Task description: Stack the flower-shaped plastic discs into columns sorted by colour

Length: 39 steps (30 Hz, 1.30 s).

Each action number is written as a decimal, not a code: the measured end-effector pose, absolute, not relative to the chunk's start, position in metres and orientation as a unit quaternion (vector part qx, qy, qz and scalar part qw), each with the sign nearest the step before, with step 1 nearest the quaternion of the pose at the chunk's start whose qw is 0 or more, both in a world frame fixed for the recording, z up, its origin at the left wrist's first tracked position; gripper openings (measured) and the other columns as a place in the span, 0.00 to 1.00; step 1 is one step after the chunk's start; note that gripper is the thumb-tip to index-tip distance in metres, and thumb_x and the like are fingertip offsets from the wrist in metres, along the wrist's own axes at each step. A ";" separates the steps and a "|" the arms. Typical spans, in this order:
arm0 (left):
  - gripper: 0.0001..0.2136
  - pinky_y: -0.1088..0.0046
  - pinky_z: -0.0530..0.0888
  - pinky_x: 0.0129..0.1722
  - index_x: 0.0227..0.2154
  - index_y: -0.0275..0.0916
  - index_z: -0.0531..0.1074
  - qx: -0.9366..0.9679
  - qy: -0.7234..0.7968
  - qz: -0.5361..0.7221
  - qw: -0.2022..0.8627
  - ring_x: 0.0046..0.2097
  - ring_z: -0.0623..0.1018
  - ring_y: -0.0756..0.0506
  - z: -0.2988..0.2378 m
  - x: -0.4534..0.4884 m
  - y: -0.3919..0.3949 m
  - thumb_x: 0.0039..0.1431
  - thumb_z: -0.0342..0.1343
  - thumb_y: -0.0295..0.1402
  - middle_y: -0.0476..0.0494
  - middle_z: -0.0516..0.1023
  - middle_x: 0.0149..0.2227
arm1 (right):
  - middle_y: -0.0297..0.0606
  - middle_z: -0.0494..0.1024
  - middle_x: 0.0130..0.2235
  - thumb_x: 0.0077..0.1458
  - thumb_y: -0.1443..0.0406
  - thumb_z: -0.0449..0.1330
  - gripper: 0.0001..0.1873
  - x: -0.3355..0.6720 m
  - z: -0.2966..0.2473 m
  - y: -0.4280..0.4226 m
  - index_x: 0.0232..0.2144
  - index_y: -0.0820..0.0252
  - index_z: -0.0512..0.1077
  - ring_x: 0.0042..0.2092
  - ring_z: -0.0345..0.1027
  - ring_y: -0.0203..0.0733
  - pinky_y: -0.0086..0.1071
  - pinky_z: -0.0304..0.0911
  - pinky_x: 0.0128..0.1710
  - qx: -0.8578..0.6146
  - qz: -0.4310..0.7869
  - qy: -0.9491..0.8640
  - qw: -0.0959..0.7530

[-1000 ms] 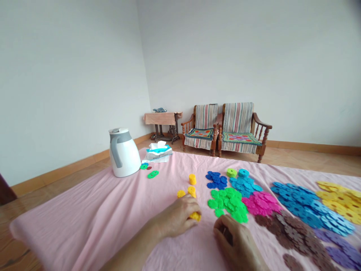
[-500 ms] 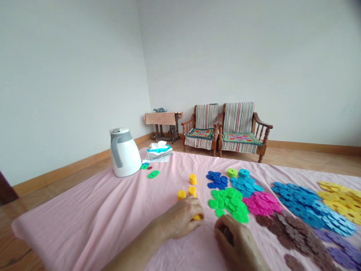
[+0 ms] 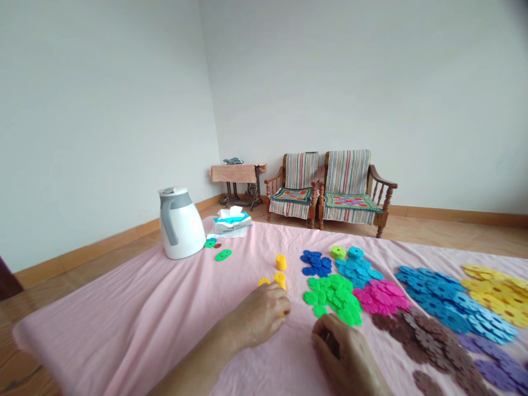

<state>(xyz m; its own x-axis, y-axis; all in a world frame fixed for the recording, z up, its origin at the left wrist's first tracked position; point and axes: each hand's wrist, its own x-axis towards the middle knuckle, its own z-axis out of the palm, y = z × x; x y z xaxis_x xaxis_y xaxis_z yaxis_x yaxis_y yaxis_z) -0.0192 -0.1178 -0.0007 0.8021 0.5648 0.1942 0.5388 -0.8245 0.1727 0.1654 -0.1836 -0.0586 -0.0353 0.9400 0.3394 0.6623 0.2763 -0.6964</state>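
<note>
My left hand (image 3: 262, 316) curls over a yellow stack of flower-shaped plastic discs (image 3: 282, 314), and only a sliver of yellow shows under its fingers. Just beyond it stand a yellow stack (image 3: 279, 280) and another (image 3: 264, 282), partly covered by the hand. A third yellow stack (image 3: 281, 262) is farther back on the pink cloth (image 3: 165, 319). My right hand (image 3: 344, 352) rests to the right with thumb and fingers bent together. Whatever it may hold is hidden. Close to it lies a pile of green discs (image 3: 333, 297).
Piles of dark blue (image 3: 317, 263), pink (image 3: 383, 297), brown (image 3: 433, 341), blue (image 3: 433, 294), yellow (image 3: 497, 289) and purple discs (image 3: 499, 363) spread to the right. A white jug (image 3: 181, 228) and a tissue box (image 3: 231, 223) stand at the back left.
My left hand has shifted slightly left and covers more of the nearest yellow stacks. My right hand has stayed almost still. The whole view has drifted a little.
</note>
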 end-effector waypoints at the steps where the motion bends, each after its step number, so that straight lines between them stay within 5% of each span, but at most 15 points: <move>1: 0.02 0.69 0.65 0.43 0.31 0.39 0.70 0.947 0.290 0.127 0.058 0.40 0.70 0.45 0.001 -0.020 -0.118 0.55 0.54 0.26 0.46 0.73 0.34 | 0.29 0.65 0.20 0.52 0.64 0.48 0.10 0.165 -0.059 -0.184 0.21 0.57 0.62 0.21 0.56 0.31 0.26 0.48 0.22 -0.575 0.177 -0.697 0.389; 5: 0.09 0.68 0.65 0.46 0.38 0.40 0.70 0.927 0.292 0.216 0.099 0.43 0.70 0.44 0.012 -0.024 -0.119 0.53 0.57 0.29 0.45 0.73 0.38 | 0.28 0.65 0.20 0.52 0.65 0.49 0.09 0.165 -0.060 -0.184 0.21 0.58 0.63 0.22 0.56 0.31 0.26 0.48 0.22 -0.583 0.170 -0.698 0.381; 11: 0.07 0.75 0.67 0.34 0.29 0.38 0.67 0.842 0.409 0.329 0.125 0.34 0.71 0.50 0.014 -0.033 -0.122 0.53 0.47 0.22 0.48 0.71 0.32 | 0.30 0.67 0.22 0.51 0.67 0.49 0.08 0.166 -0.054 -0.185 0.22 0.59 0.65 0.23 0.59 0.31 0.25 0.50 0.23 -0.592 0.163 -0.709 0.348; 15: 0.07 0.76 0.65 0.30 0.26 0.38 0.65 0.816 0.466 0.326 0.108 0.30 0.70 0.50 0.002 -0.043 -0.130 0.51 0.46 0.21 0.49 0.70 0.30 | 0.32 0.71 0.25 0.48 0.71 0.50 0.09 0.166 -0.042 -0.186 0.26 0.59 0.70 0.24 0.62 0.32 0.25 0.51 0.24 -0.598 0.198 -0.717 0.299; 21: 0.08 0.77 0.65 0.31 0.26 0.37 0.69 0.821 0.485 0.272 0.129 0.31 0.72 0.49 -0.015 -0.050 -0.145 0.51 0.46 0.22 0.48 0.70 0.30 | 0.40 0.74 0.33 0.52 0.72 0.48 0.14 0.150 -0.025 -0.178 0.25 0.60 0.73 0.38 0.66 0.38 0.29 0.55 0.39 -0.576 0.150 -0.752 0.284; 27: 0.13 0.74 0.67 0.39 0.31 0.40 0.75 0.845 0.453 0.253 0.131 0.40 0.71 0.46 -0.019 -0.044 -0.151 0.54 0.45 0.23 0.45 0.72 0.34 | 0.39 0.72 0.32 0.55 0.73 0.46 0.18 0.133 -0.033 -0.162 0.25 0.59 0.75 0.36 0.65 0.37 0.29 0.53 0.36 -0.602 0.128 -0.739 0.275; 39: 0.13 0.73 0.67 0.39 0.31 0.40 0.75 0.847 0.442 0.253 0.154 0.39 0.71 0.46 -0.019 -0.045 -0.148 0.55 0.45 0.24 0.44 0.71 0.34 | 0.38 0.72 0.36 0.54 0.74 0.50 0.17 0.129 -0.045 -0.169 0.34 0.53 0.76 0.39 0.62 0.40 0.31 0.53 0.39 -0.562 0.085 -0.762 0.311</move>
